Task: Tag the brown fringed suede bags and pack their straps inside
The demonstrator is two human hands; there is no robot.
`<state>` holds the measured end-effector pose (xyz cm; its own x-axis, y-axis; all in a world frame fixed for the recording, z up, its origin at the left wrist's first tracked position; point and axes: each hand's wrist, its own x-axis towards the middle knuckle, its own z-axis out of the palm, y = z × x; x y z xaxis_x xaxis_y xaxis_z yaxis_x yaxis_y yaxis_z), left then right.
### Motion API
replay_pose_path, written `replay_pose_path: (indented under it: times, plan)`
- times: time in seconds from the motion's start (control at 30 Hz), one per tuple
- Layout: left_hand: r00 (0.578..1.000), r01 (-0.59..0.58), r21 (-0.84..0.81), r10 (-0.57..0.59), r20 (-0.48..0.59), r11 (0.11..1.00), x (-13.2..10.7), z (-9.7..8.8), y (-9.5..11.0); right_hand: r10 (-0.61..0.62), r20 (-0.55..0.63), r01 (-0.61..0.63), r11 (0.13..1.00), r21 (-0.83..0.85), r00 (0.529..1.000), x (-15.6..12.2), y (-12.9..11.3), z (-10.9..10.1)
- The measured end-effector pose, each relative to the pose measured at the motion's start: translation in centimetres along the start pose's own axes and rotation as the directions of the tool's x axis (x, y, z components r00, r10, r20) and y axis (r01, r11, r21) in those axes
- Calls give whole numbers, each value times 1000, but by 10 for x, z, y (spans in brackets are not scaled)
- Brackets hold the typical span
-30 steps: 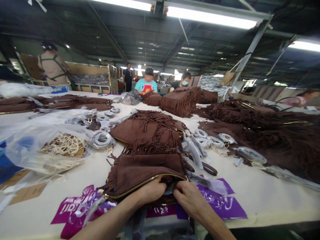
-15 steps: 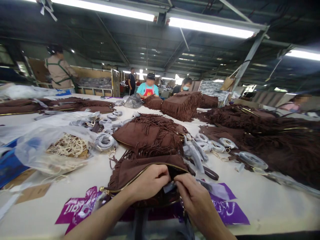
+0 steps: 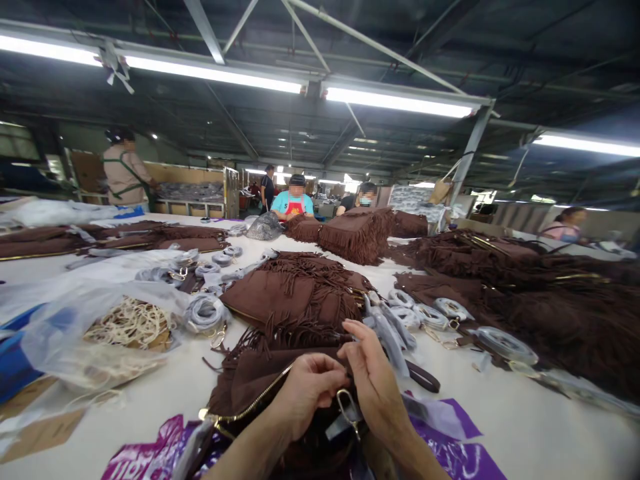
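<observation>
Before me lies a brown fringed bag (image 3: 250,380), its gold zipper open. Over the opening, my left hand (image 3: 313,387) is closed in a pinch; what sits between its fingertips is too small to make out. Close beside it, my right hand (image 3: 375,380) has its fingers stretched out, with the fingertips near the left hand's. A gold metal clasp (image 3: 349,408) hangs between the two hands, against the right palm. Below the clasp, a pale tag (image 3: 340,425) shows at the bag's mouth. Printed purple plastic (image 3: 145,453) lies under the bag.
Another fringed bag (image 3: 295,293) lies just beyond. Wrapped strap coils (image 3: 205,312) sit left, near a clear plastic bag of cream cords (image 3: 133,323). Brown bags (image 3: 550,313) are piled at right. Co-workers, one in a turquoise shirt (image 3: 283,202), are across the table.
My view has tilted up. Both hands have come up from inside the bag's opening, and the gold clasp now shows between them. The right hand's fingers have straightened.
</observation>
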<state>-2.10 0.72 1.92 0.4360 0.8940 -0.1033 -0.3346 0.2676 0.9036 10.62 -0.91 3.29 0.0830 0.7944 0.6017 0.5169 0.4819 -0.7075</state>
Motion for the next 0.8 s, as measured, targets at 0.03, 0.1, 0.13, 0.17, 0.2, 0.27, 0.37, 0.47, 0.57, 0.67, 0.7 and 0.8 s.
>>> replay_pose_path:
  times: [0.03, 0.1, 0.13, 0.17, 0.2, 0.27, 0.37, 0.47, 0.57, 0.67, 0.7, 0.8]
  plan:
    - [1000, 6, 27, -6, -8, 1000, 1, 0, -4, 14, 24, -14, 1000, 8, 1000, 2, 0, 0]
    - [1000, 1, 64, 0, -21, 998, 3, 1, -11, 24, 76, -24, 1000, -5, 997, 6, -1, 0]
    - [1000, -11, 67, 12, -27, 998, 3, 1, -14, 24, 101, -23, 1000, -15, 995, 6, -1, 0]
    - [999, -24, 63, 26, -31, 998, 3, 1, -16, 24, 118, -22, 1000, -21, 993, 7, 0, -1]
    - [999, -31, 58, 32, -27, 998, 3, 1, -17, 23, 129, -20, 1000, -23, 991, 7, 0, -1]
    - [1000, -25, 51, 24, 11, 998, 2, 2, -17, 21, 149, -19, 1000, -17, 989, 7, 0, -2]
    - [998, -1, 61, -3, 64, 998, 1, 5, -16, -8, 214, 7, 1000, 3, 977, 9, -4, -5]
    - [1000, 9, 10, -9, 25, 1000, 0, 8, -17, 9, 258, -26, 998, 65, 966, 11, -6, -10]
    - [1000, 7, -57, -7, -9, 998, -1, 6, -21, 217, 91, -231, 951, 207, 972, 11, 0, -21]
    - [1000, -8, -57, 6, -29, 998, -3, 4, -24, 434, 63, -423, 821, 384, 899, 4, 10, -34]
    - [1000, -14, -46, 13, -29, 999, -4, 4, -25, 476, 131, -485, 776, 402, 870, 1, 12, -36]
    - [999, -31, 5, 31, -5, 1000, -8, 7, -23, 514, 307, -598, 713, 366, 801, -12, 13, -36]
